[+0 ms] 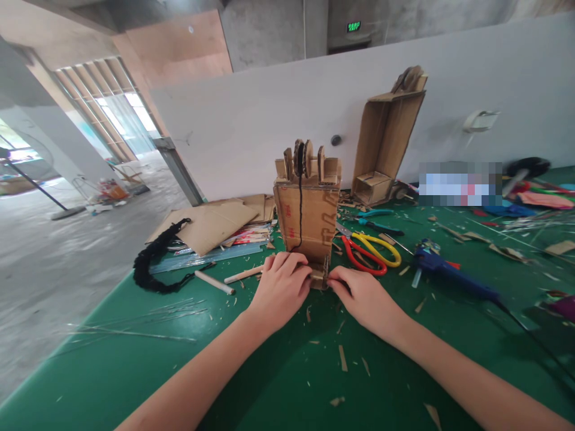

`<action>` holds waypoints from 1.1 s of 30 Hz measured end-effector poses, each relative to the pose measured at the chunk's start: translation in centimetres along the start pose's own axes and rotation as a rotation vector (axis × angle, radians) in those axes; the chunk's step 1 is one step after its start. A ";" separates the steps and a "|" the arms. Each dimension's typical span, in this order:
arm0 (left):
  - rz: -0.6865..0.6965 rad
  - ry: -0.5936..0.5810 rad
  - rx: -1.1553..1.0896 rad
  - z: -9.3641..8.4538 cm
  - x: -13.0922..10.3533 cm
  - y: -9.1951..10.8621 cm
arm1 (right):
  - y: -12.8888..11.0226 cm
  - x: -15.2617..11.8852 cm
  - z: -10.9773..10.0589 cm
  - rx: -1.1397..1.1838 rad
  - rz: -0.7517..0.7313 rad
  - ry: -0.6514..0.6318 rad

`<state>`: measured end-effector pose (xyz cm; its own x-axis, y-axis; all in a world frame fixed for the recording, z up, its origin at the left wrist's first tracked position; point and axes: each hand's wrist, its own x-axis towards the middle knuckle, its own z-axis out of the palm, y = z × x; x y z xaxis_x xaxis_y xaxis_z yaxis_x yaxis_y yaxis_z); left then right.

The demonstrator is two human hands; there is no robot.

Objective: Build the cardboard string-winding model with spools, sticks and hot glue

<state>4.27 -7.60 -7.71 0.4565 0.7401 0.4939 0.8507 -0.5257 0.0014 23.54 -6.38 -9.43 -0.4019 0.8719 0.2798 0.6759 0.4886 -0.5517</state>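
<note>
A cardboard model [318,218] stands upright in front of me, with round cardboard discs [303,158] on top and a black yarn strand [300,209] hanging down its open front. My left hand [284,284] is closed over the left side of its low base box [320,278], the fingers curled onto the cardboard. At the base's right wall, my right hand [357,293] has thumb and index finger pinched together at the cardboard edge. What lies between those fingertips is hidden. Red-and-yellow-handled scissors [371,254] lie just beyond my right hand.
A second cardboard model [389,137] stands behind, by the white wall. To the right are a blue glue gun [456,275] and teal pliers [377,221]. Leftward lie a black yarn bundle [150,263], wooden sticks [214,282], cardboard sheets [220,221] and thin wires [135,335]. Scraps litter the green table [251,383].
</note>
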 end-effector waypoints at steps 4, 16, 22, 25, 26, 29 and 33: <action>-0.017 -0.020 -0.024 -0.1 0.1 -0.1 | -0.1 0.0 -0.2 -0.015 -0.003 -0.006; -0.019 -0.040 -0.044 -0.2 0.2 -0.2 | 0.0 0.0 -0.1 -0.022 0.000 0.006; -0.024 -0.039 -0.035 -0.3 0.1 -0.2 | -0.3 -0.1 -0.2 0.021 0.022 0.011; -0.033 -0.019 -0.022 -0.3 0.1 -0.2 | -0.5 -0.2 -0.4 0.044 0.016 0.017; -0.034 -0.013 -0.015 -0.4 0.0 -0.2 | -0.5 -0.2 -0.4 0.045 0.014 0.013; -0.031 0.002 0.006 -0.3 0.0 -0.2 | -0.4 -0.1 -0.4 0.025 0.013 0.001; -0.013 0.007 0.020 -0.2 0.0 -0.3 | -0.1 0.0 -0.1 -0.007 -0.001 0.006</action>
<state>4.00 -7.51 -7.56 0.4435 0.7440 0.4998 0.8618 -0.5072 -0.0097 23.56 -6.41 -9.26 -0.3990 0.8717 0.2846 0.6802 0.4895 -0.5456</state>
